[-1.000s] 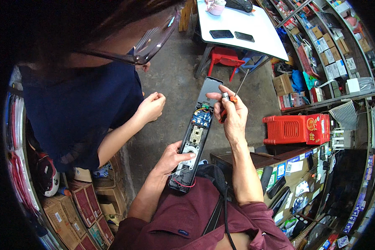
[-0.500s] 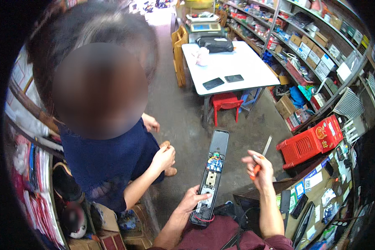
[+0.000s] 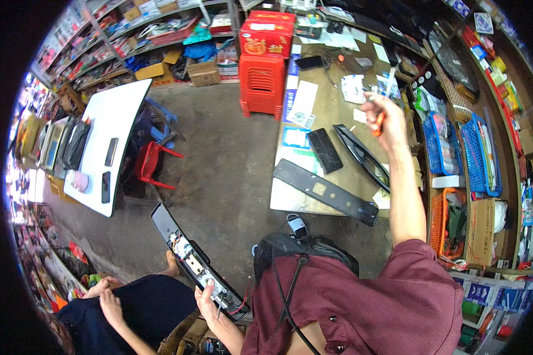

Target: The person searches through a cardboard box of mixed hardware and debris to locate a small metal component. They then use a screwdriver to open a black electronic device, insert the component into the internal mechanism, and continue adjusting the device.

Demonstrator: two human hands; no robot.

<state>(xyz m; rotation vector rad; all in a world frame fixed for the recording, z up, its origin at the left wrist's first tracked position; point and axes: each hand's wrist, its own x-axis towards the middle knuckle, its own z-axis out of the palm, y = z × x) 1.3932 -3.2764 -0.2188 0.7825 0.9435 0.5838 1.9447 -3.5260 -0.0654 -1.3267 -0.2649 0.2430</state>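
Note:
My left hand (image 3: 206, 299) grips the lower end of a long black electronic door lock (image 3: 190, 260), thumb on its inner side. Its casing is opened, so wires and light-coloured inner parts show, with a red wire loop at the bottom. A thin metal piece also shows by the left fingers. Over the workbench, my right hand (image 3: 387, 121) is closed around an orange-handled tool (image 3: 378, 125); its blade is hard to make out here. On the bench's near edge lies a long black cover plate (image 3: 326, 192), beside a black oblong case (image 3: 325, 150) and a curved black part (image 3: 361, 155).
The cluttered workbench (image 3: 284, 195) holds papers and small packets. Behind it rise red stacked stools (image 3: 262, 89) with a red box on top. Blue baskets (image 3: 481, 155) line the right-hand shelves. At left stand a white table (image 3: 95, 192) and a red chair (image 3: 151, 165). Another person (image 3: 136, 307) sits low at left.
My view has swung right toward the workbench. My right hand, with the orange-handled tool, has moved out over the bench. The left hand still holds the lock, now at lower left.

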